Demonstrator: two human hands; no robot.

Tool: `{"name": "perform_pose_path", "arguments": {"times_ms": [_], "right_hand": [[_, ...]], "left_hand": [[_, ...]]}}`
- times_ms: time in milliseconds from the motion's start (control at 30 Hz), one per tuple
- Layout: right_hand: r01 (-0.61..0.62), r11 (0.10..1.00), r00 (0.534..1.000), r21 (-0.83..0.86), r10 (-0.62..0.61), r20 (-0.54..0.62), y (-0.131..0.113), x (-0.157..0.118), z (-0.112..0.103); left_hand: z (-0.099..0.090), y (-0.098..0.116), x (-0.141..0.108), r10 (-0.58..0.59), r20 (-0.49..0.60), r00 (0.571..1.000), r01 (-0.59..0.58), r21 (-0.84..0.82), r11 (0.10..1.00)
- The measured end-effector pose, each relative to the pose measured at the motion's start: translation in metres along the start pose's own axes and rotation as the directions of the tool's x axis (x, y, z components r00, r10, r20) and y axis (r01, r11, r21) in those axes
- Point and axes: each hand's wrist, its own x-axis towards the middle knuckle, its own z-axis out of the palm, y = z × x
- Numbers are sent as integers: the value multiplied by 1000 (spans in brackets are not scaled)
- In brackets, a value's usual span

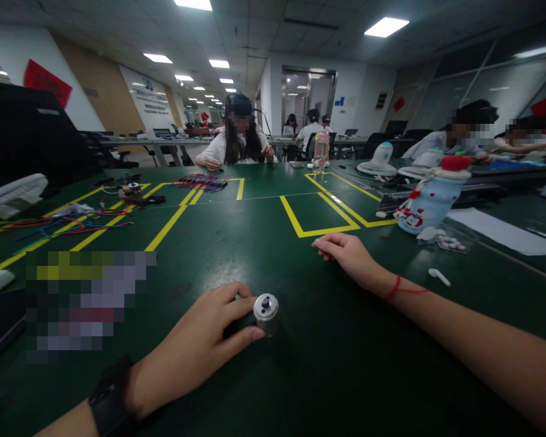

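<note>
My left hand [213, 325], with a black watch on its wrist, has its thumb and fingers around the left side of a small silver metal cylinder [266, 314]. The cylinder stands upright on the green table [318, 376], with a dark hub and small holes on its top. To the right and farther forward, my right hand [346, 255] rests over the table with its thumb and fingertips pressed together; whether something small is between them cannot be made out. A red string circles the right wrist.
Loose coloured wires [91, 221] lie at the left, a wire bundle [204, 181] farther back. At the right are a blue bottle [430, 200], a white earbud [439, 277] and paper [505, 230]. A person [241, 136] sits across the table.
</note>
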Motion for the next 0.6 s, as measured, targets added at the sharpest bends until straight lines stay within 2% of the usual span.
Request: {"name": "perform_pose_path", "arguments": {"times_ms": [200, 333, 400, 500, 600], "right_hand": [[56, 990, 995, -131, -45, 84, -9, -7, 2], [135, 966, 978, -220, -95, 183, -29, -22, 16], [242, 949, 953, -204, -193, 233, -43, -34, 29], [429, 898, 876, -96, -388, 287, -66, -51, 49], [490, 871, 838, -38, -459, 294, -80, -60, 60]], "left_hand": [[-4, 3, -3, 1, 6, 1000, -1, -4, 1000], [-7, 6, -4, 4, 2, 1000, -4, 1, 1000], [-7, 5, -5, 10, -6, 1000, -10, 1, 1000], [-6, 3, -6, 13, -23, 1000, -12, 8, 1000], [-5, 2, -6, 17, -30, 999, -17, 15, 1000]]}}
